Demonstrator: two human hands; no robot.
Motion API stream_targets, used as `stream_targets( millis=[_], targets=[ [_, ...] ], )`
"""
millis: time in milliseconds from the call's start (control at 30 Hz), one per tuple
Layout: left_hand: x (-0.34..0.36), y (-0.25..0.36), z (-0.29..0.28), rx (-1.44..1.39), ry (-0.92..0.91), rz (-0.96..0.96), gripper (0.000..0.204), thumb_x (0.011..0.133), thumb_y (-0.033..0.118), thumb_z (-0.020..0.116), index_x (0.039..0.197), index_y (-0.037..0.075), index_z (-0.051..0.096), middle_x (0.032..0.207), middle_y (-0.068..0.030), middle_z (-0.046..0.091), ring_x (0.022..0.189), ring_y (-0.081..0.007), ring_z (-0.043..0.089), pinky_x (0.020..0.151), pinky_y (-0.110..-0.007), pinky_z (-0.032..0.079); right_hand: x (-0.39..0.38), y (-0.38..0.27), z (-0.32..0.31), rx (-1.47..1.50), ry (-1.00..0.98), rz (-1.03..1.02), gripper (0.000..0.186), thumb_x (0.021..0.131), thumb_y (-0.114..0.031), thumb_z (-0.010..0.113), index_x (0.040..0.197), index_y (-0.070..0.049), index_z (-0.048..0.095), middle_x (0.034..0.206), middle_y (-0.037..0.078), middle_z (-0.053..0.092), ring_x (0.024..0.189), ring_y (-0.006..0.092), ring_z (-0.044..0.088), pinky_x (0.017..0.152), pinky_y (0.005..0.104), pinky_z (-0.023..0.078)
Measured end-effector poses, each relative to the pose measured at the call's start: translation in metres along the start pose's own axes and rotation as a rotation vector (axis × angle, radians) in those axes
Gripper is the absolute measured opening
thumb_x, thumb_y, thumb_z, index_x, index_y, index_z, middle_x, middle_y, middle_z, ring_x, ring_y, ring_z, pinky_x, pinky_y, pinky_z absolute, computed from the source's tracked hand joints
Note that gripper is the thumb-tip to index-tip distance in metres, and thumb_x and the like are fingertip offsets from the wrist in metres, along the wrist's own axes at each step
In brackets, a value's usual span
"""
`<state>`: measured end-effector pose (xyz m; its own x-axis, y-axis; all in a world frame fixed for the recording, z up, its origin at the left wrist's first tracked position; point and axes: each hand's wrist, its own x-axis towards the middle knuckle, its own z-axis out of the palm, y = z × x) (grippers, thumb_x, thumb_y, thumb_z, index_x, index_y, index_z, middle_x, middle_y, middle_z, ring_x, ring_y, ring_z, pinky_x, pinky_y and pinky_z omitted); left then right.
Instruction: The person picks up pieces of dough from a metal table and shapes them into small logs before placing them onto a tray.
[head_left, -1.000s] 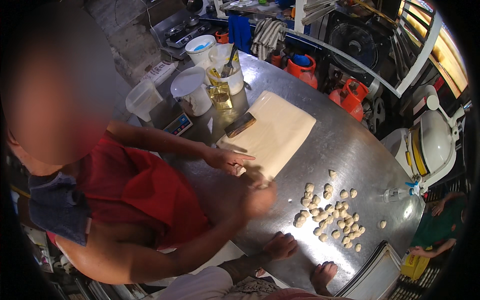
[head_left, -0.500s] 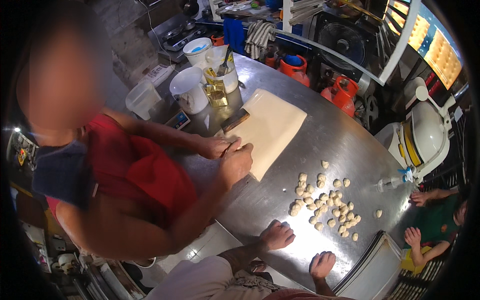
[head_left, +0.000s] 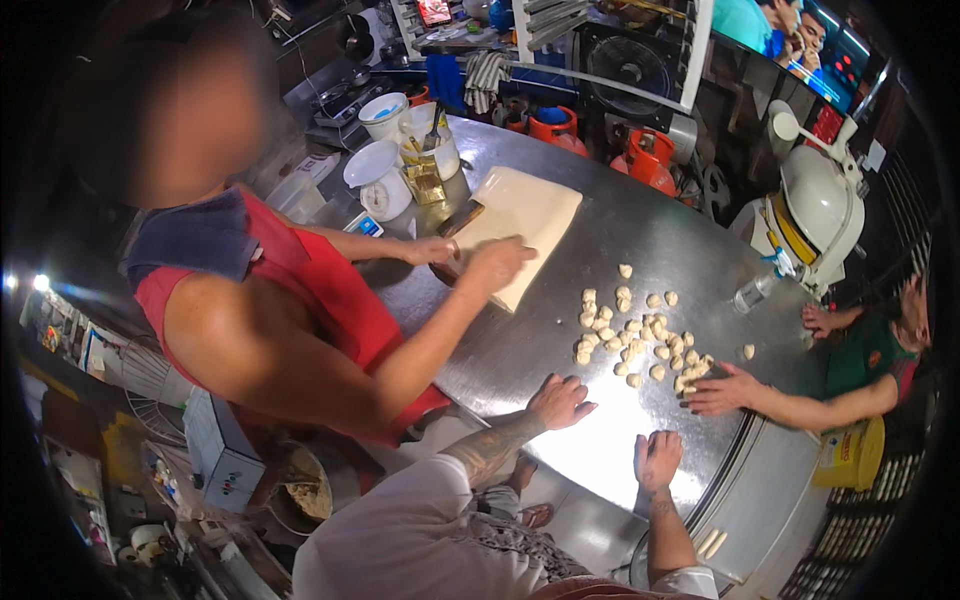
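Note:
My left hand [head_left: 562, 402] rests on the steel table [head_left: 490, 370] near its front edge, its fingers apart and holding nothing. To its right, my right hand [head_left: 658, 460] lies at the same edge, fingers loosely bent and apart, with nothing in it. Beyond both hands sit several small dough balls [head_left: 657, 329] in a loose cluster. A large smooth dough sheet [head_left: 535, 215] lies farther back. At its left side a person in a red apron [head_left: 320, 290] has both hands, next to a dark wooden piece [head_left: 462, 217]. From the right, another person's hand [head_left: 722, 390] touches the nearest dough balls.
White buckets [head_left: 382, 190], a brush and a small scale [head_left: 368, 226] stand at the back left. A clear bottle [head_left: 754, 291] and a white mixer [head_left: 820, 205] are at the right. Orange gas cylinders [head_left: 650, 155] stand behind the table. A yellow bucket [head_left: 850, 455] is at the lower right.
The view has shifted. The person on the right has reached an arm to the dough balls. The person in red has moved one hand over the dough sheet. My hands stay at the table edge.

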<state>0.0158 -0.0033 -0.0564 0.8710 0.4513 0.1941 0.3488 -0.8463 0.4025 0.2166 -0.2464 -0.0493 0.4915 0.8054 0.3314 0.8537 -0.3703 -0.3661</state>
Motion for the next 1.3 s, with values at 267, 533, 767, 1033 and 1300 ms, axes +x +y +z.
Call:
stream_targets(
  millis=[267, 533, 767, 1033, 1300],
  targets=[
    [-0.024, 0.001, 0.008, 0.024, 0.038, 0.069, 0.039, 0.104, 0.044, 0.061, 0.099, 0.007, 0.071, 0.1, -0.0115, 0.062, 0.099, -0.029, 0.061, 0.088, -0.044, 0.045, -0.001, -0.016, -0.019, 0.092, -0.089, 0.047, 0.025, 0.089, -0.025, 0.073, 0.089, -0.003, 0.061, 0.093, 0.02, 0.059, 0.092, 0.0414, 0.057, 0.081, 0.0549, 0.045],
    [0.002, 0.017, -0.008, 0.023, -0.148, -0.142, 0.047, 0.106, 0.049, 0.057, 0.111, 0.004, 0.068, 0.108, -0.0135, 0.062, 0.102, -0.0318, 0.061, 0.093, -0.045, 0.047, -0.001, 0.0, -0.005, -0.069, -0.095, 0.0, 0.02, 0.088, -0.022, 0.072, 0.087, -0.006, 0.062, 0.092, 0.018, 0.061, 0.086, 0.0403, 0.059, 0.079, 0.0538, 0.047],
    [0.003, 0.007, 0.012, -0.027, -0.037, -0.149, 0.05, 0.107, 0.052, 0.055, 0.11, 0.004, 0.07, 0.112, -0.0165, 0.065, 0.101, -0.0323, 0.064, 0.097, -0.045, 0.047, 0.016, -0.013, 0.001, -0.006, 0.006, -0.068, 0.019, 0.09, -0.02, 0.072, 0.083, -0.006, 0.06, 0.086, 0.017, 0.058, 0.083, 0.0399, 0.058, 0.075, 0.0537, 0.046],
    [0.02, 0.007, 0.009, -0.024, -0.043, -0.156, 0.048, 0.109, 0.048, 0.052, 0.107, 0.005, 0.073, 0.106, -0.0131, 0.066, 0.101, -0.0283, 0.064, 0.095, -0.044, 0.047, 0.022, -0.013, 0.002, -0.054, -0.06, 0.027, 0.021, 0.096, -0.021, 0.068, 0.089, -0.002, 0.064, 0.091, 0.02, 0.059, 0.089, 0.042, 0.059, 0.079, 0.0537, 0.046],
    [0.031, 0.006, 0.014, -0.063, 0.095, -0.158, 0.048, 0.108, 0.046, 0.056, 0.094, 0.005, 0.076, 0.099, -0.0157, 0.066, 0.098, -0.0304, 0.066, 0.093, -0.046, 0.048, 0.027, -0.007, 0.009, -0.067, -0.058, 0.119, 0.027, 0.1, -0.025, 0.064, 0.088, -0.001, 0.064, 0.092, 0.02, 0.06, 0.089, 0.043, 0.059, 0.079, 0.0553, 0.045]
  ],
)
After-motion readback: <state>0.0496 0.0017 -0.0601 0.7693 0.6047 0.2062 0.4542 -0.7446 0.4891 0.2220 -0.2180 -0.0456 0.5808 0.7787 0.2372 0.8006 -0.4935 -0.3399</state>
